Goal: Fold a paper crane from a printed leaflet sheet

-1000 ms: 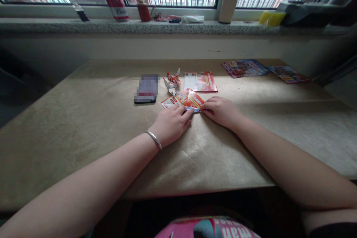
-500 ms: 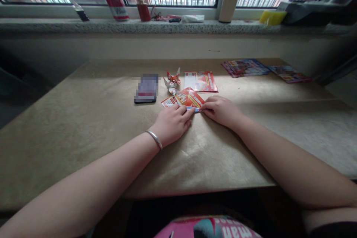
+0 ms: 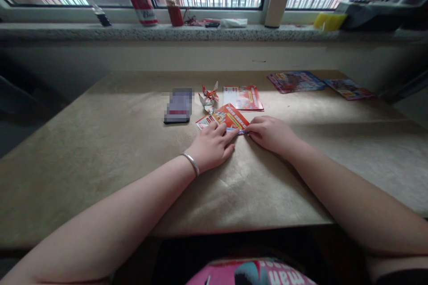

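A red-orange printed sheet of paper (image 3: 232, 117) lies at an angle on the table, with a narrow blue-and-white folded strip along its near edge. My left hand (image 3: 212, 144), with a silver bangle at the wrist, rests on that near edge, fingers stretched out and pressing on the paper. At the sheet's right corner, my right hand (image 3: 270, 133) pinches the folded edge between thumb and fingers. Just beyond the sheet are red-and-white folded paper figures (image 3: 209, 95), seemingly two close together. More printed sheets (image 3: 252, 97) lie flat behind it.
A phone (image 3: 180, 106) with a blurred screen lies left of the paper. Colourful printed leaflets (image 3: 296, 81) sit at the back right of the table (image 3: 100, 156). On the stone windowsill (image 3: 200, 33) stand a red can (image 3: 143, 8), a red bottle (image 3: 175, 14) and a yellow object (image 3: 329, 21).
My left fingers have slid slightly right along the folded edge, and the index finger reaches closer to my right hand. The right hand keeps its pinch. The whole view has shifted a little.
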Tool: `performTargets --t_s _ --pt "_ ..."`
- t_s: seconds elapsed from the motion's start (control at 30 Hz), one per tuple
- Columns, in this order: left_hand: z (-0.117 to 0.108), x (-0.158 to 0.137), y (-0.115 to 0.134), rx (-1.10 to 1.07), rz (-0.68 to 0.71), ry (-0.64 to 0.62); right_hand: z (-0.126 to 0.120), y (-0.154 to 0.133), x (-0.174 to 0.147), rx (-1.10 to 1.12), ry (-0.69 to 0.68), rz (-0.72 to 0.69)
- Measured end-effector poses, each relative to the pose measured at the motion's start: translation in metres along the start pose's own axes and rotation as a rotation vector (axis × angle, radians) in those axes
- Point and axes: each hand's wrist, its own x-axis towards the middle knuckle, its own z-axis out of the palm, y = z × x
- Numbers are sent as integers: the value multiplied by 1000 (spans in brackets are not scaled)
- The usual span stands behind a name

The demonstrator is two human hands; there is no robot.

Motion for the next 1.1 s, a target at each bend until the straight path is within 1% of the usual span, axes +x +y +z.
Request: performTargets --t_s 0.33,0.5,0.73,1.1 --pt "2 0 -1 -10 -14 20 -4 3 -2 -5 -19 46" --pt "0 1 0 10 4 21 -5 4 -2 -34 -14 79" --pt "-1 2 -1 9 21 42 -8 1 -2 -44 -40 122" --pt "-1 1 0 2 24 34 -14 -2 -1 -67 -86 179"
